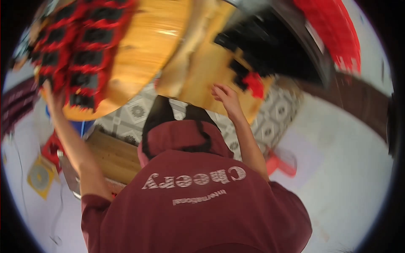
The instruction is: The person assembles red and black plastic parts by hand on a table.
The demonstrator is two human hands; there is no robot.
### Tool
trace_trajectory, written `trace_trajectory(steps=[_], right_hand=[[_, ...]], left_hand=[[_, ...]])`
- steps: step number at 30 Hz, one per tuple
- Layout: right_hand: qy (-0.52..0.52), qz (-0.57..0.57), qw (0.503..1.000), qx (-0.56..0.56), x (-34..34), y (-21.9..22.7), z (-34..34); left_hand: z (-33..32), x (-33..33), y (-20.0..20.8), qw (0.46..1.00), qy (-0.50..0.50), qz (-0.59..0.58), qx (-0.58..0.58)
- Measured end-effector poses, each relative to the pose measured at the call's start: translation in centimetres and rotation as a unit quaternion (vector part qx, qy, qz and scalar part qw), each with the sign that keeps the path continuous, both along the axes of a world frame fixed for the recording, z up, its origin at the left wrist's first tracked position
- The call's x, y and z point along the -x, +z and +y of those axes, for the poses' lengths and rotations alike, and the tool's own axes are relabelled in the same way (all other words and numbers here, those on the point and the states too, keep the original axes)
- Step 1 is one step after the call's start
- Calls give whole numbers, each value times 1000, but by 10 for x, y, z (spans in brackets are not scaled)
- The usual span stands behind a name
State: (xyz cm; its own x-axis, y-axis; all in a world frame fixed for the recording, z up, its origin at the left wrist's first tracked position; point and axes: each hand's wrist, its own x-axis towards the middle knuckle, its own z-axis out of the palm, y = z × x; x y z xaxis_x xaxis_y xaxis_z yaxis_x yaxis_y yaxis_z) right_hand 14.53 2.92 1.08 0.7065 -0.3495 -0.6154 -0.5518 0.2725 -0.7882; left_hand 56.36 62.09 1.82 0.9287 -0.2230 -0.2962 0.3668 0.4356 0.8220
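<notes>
Rows of red pieces with black blocks lie on a round, light wooden table at the left. My left hand is at the near end of the outer row, touching or just beside it. Its fingers are blurred and partly hidden against the pieces. Over a second wooden tabletop, my right hand hangs with loosely bent fingers and a gap between them, holding nothing visible. Past it lie a bright red piece and small black pieces.
A large black tray or bin with dark contents, blurred, stands at the upper right. Beyond it is a red ribbed object. A wooden bench is by my left side, a pink basket on the floor at the right.
</notes>
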Motion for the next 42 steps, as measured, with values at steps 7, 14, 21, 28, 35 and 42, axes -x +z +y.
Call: trace_trajectory(steps=[7, 14, 21, 28, 35, 42], right_hand=[[-200, 138, 853, 461, 76, -100, -123], [21, 242, 783, 573, 58, -137, -222], [280, 51, 819, 498, 93, -130, -265], [-21, 4, 988, 152, 72, -26, -238], [157, -127, 957, -210, 53, -41, -174], [200, 186, 844, 461, -3, -173, -215]], left_hand=[[-61, 62, 34, 846, 363, 2, -390], [-288, 210, 25, 858, 99, -260, -433], [-438, 296, -13, 930, -110, -63, -345], [-542, 345, -23, 881, -419, 35, -215], [-534, 366, -20, 883, -433, 181, 24], [-485, 361, -6, 939, -239, 245, 37]])
